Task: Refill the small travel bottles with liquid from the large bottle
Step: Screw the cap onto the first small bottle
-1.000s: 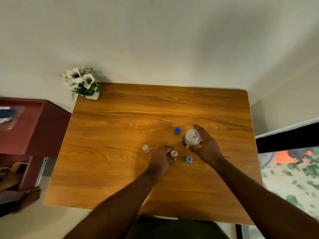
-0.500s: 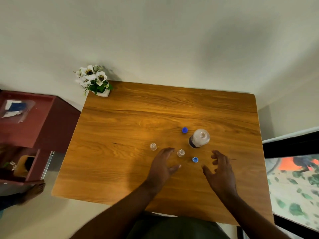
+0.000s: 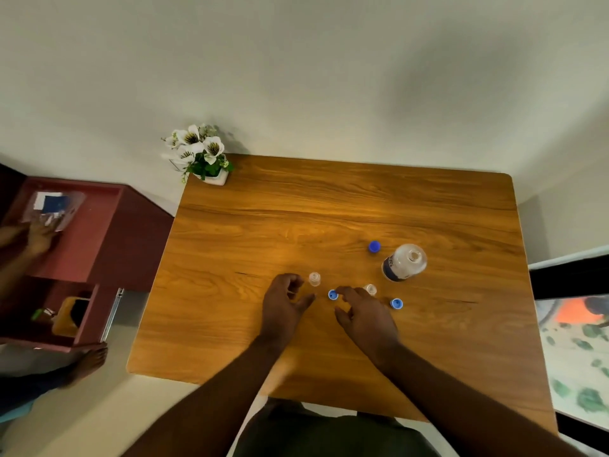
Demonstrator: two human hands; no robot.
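The clear, round large bottle [image 3: 404,262] stands uncapped on the grained wooden desk [image 3: 329,209], far right of both hands. Two tiny clear bottles [image 3: 314,279] [image 3: 370,289] flank a blue cap [image 3: 333,294]. The left hand [image 3: 283,305] and right hand [image 3: 365,316] hover loosely spread, holding nothing; the right has shifted left since half a second ago.

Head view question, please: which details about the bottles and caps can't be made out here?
- Liquid level in both small clear travel bottles: too small.
- Label on the large clear plastic bottle: seen from above, unreadable.
- Right hand touching the light-blue cap: unclear.
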